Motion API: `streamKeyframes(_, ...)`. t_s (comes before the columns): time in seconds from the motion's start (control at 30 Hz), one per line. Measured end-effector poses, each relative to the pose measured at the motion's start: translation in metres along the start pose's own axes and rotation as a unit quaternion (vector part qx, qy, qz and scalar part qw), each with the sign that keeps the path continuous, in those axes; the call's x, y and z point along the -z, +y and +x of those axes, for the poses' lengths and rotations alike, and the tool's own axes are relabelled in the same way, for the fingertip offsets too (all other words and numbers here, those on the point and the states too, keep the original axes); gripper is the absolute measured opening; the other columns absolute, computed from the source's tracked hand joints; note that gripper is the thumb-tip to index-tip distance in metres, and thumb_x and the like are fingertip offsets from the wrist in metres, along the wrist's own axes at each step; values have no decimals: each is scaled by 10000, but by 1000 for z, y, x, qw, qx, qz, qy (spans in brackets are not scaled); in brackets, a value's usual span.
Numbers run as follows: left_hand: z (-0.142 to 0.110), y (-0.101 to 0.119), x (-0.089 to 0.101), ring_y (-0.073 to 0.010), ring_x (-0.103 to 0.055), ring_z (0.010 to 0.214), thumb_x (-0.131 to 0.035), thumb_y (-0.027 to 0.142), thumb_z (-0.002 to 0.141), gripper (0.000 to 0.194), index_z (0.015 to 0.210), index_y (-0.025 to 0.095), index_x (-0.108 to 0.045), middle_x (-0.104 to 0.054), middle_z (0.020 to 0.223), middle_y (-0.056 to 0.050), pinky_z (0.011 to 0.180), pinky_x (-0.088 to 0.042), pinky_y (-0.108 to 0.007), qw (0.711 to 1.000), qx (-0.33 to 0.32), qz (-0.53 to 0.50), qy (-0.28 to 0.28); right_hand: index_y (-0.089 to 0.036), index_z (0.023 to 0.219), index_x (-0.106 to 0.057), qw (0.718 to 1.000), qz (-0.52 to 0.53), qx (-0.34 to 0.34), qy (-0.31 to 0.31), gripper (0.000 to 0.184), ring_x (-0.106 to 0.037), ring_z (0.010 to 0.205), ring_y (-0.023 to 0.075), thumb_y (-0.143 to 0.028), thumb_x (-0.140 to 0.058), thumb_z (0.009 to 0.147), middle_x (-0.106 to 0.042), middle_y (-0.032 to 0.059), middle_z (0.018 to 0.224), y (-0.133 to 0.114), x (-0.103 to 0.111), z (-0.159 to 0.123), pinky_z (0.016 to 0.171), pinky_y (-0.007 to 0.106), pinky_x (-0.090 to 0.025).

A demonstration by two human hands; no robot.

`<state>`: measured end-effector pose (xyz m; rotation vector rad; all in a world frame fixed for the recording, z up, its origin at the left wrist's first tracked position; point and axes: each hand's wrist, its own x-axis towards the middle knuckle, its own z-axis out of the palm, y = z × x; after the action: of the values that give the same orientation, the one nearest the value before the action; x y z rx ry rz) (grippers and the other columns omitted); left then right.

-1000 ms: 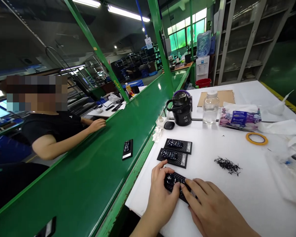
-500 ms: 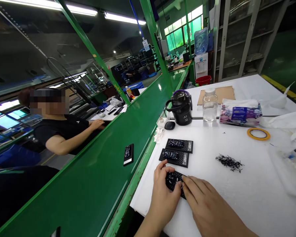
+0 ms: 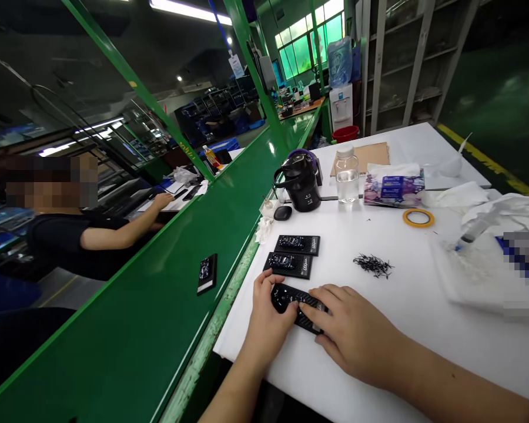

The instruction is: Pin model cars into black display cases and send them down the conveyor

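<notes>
A flat black rectangular part [image 3: 296, 302] with glossy recesses lies on the white table [image 3: 401, 305] near its front left corner. My left hand [image 3: 268, 320] grips its left end, thumb and fingers curled round it. My right hand [image 3: 350, 335] lies over its right end with the fingers bent down onto it. Two more black parts of the same kind [image 3: 290, 264] [image 3: 298, 244] lie side by side just beyond. A small heap of thin black pins [image 3: 372, 265] sits to the right of them.
A green conveyor belt [image 3: 158, 305] runs along the table's left edge and carries one black part [image 3: 207, 273]. A person in black sits across it, hand on the belt's edge. A black jug [image 3: 300, 180], clear bottle [image 3: 346, 174], tissue pack [image 3: 394, 189], tape roll [image 3: 418, 218] and white cloths stand further back.
The view has swung right and lowered a little. Both hands stay on the black part, which now shows more of its length between them. The person across the belt has leaned back.
</notes>
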<state>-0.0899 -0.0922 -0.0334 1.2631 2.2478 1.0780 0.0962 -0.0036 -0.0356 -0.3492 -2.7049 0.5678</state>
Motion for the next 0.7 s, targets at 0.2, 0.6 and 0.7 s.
streamKeyframes(0.2,6,1,2,-258,-363,1334,-618,206,733,426,1137,209,-482,-384,1332,-92,1167,-250,-488,999,6,23,-31,-169,1354,-542,1000,-11,2,-4,496,-496,1047,296,-104,-585,864,-540,127,1232,-4,-5,2,882,462,-465)
streamKeyframes(0.6,2,-4,10,-261,-359,1342,-581,264,808,348,1132,231,-459,-390,1388,-91,1138,-269,-514,999,-27,5,-39,-89,1348,-529,994,-102,12,-23,512,-498,1043,320,-73,-547,837,-534,174,1235,-12,-15,3,845,463,-465)
streamKeyframes(0.7,-3,-4,5,-273,-351,1349,-575,272,806,337,1120,219,-464,-393,1386,-105,1147,-250,-535,1000,-16,-4,-6,-90,1354,-515,994,-108,8,-20,525,-499,1039,317,-70,-549,830,-540,167,1219,-14,-16,4,831,454,-454)
